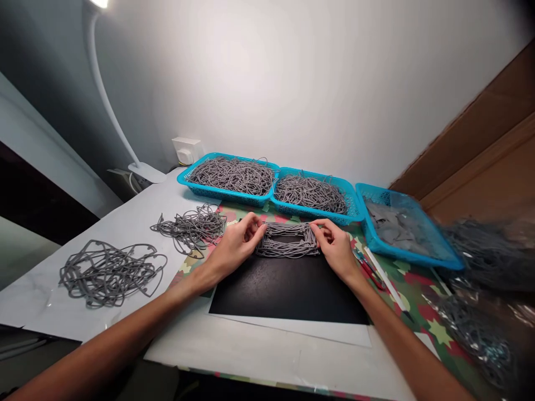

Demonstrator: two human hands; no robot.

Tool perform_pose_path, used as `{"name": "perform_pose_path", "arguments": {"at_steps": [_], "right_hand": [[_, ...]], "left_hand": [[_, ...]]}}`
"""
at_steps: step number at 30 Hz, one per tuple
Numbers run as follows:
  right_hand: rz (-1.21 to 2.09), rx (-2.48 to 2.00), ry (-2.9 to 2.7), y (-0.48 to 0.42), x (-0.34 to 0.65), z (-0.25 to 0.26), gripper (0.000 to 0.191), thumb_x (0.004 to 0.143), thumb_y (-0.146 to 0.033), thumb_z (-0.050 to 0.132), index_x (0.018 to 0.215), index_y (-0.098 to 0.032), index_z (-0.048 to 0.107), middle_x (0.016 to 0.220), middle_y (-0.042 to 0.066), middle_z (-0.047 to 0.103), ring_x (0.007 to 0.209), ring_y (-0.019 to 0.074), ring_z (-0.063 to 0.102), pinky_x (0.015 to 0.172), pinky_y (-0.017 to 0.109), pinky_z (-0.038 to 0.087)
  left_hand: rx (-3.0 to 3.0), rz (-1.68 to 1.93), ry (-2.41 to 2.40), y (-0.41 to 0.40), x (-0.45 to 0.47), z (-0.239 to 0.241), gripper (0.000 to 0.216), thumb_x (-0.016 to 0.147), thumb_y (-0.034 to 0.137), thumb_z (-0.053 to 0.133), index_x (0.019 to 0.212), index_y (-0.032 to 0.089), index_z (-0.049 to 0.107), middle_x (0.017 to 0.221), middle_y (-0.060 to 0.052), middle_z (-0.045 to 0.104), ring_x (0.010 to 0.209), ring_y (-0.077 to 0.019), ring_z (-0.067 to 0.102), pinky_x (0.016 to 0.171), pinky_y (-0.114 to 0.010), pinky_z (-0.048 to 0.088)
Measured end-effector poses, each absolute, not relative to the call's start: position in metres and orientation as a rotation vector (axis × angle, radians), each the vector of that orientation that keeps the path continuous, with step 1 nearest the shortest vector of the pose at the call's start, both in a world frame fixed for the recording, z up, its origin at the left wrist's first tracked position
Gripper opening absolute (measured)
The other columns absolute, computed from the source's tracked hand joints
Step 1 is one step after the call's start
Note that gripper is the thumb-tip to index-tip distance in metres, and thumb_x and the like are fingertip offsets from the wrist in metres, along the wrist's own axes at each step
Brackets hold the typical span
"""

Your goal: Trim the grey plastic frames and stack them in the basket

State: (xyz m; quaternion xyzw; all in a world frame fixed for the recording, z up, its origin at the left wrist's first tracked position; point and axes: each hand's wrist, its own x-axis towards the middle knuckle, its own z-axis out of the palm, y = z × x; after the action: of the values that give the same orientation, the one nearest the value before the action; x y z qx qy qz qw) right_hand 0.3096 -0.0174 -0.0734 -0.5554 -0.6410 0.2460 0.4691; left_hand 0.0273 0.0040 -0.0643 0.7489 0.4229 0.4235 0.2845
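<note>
- A black mat (288, 295) lies on the surface (251, 348), closest to the person.
- At the mat's far edge sits a stack (287, 240) of thin grey rectangular frames. The left hand (236, 245) pinches its left end and the right hand (336, 248) pinches its right end.
- The frames look light, soft and quick to tangle. The short ends, squeezed together, seem the best hold to keep the stack aligned.
- A red-handled tool (370, 271) and a white stick (387, 281) lie just beside the right hand.
- To the left, well apart, are a near pile (111, 273) and a far pile (192, 227) of loose frames.
- Beyond the stack stand three blue baskets (225, 194); two hold more frames, and the right one's contents are blurred.
- A lamp (146, 171) stands by the wall.
</note>
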Motion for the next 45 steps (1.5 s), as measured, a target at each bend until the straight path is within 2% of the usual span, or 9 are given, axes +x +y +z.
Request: {"name": "perform_pose_path", "arguments": {"at_steps": [13,26,37,41,45], "right_hand": [[0.468,-1.398,-1.625,-0.0203,0.3087,-0.0758,0.05,0.106,-0.067,0.058,0.104,-0.022,0.078,0.066,-0.001,0.061,0.057,0.0183,0.053,0.058,0.03,0.039],[0.416,-1.403,-1.667,-0.0201,0.3092,-0.0765,0.047,0.109,-0.064,0.055,0.104,-0.023,0.077,0.063,-0.002,0.06,0.055,0.0188,0.056,0.059,0.031,0.039],[0.367,-1.4,-1.681,-0.0206,0.3095,-0.077,0.044,0.11,-0.059,0.055,0.106,-0.021,0.078,0.067,0.0,0.066,0.057,0.0189,0.058,0.06,0.031,0.04],[0.36,-1.406,-1.69,-0.0205,0.3103,-0.0776,0.046,0.11,-0.06,0.054,0.107,-0.022,0.079,0.064,0.0,0.064,0.056,0.0193,0.057,0.06,0.031,0.041],[0.358,-1.415,-1.697,-0.0203,0.3112,-0.0775,0.048,0.11,-0.062,0.053,0.109,-0.022,0.08,0.067,0.001,0.068,0.057,0.0203,0.059,0.059,0.031,0.041]], "left_hand": [[1.975,1.065,1.158,0.0026,0.0249,-0.0634,0.022,0.108,0.044,0.059,0.099,0.023,0.059,0.052,0.011,0.048,0.045,-0.0125,0.045,0.051,-0.026,0.031],[1.998,1.053,1.222,0.0053,0.0237,-0.0648,0.023,0.107,0.045,0.062,0.1,0.023,0.064,0.059,0.007,0.055,0.053,-0.0153,0.052,0.056,-0.026,0.037],[1.995,1.073,1.243,0.0056,0.0225,-0.0643,0.023,0.106,0.046,0.064,0.102,0.023,0.065,0.063,0.006,0.059,0.057,-0.016,0.055,0.058,-0.026,0.038],[1.988,1.075,1.237,0.0057,0.0226,-0.064,0.022,0.105,0.045,0.064,0.102,0.023,0.065,0.064,0.006,0.06,0.058,-0.0159,0.055,0.058,-0.026,0.038],[1.975,1.069,1.214,0.0059,0.0229,-0.064,0.022,0.103,0.045,0.066,0.102,0.023,0.066,0.064,0.006,0.059,0.057,-0.0154,0.053,0.057,-0.025,0.038]]}}
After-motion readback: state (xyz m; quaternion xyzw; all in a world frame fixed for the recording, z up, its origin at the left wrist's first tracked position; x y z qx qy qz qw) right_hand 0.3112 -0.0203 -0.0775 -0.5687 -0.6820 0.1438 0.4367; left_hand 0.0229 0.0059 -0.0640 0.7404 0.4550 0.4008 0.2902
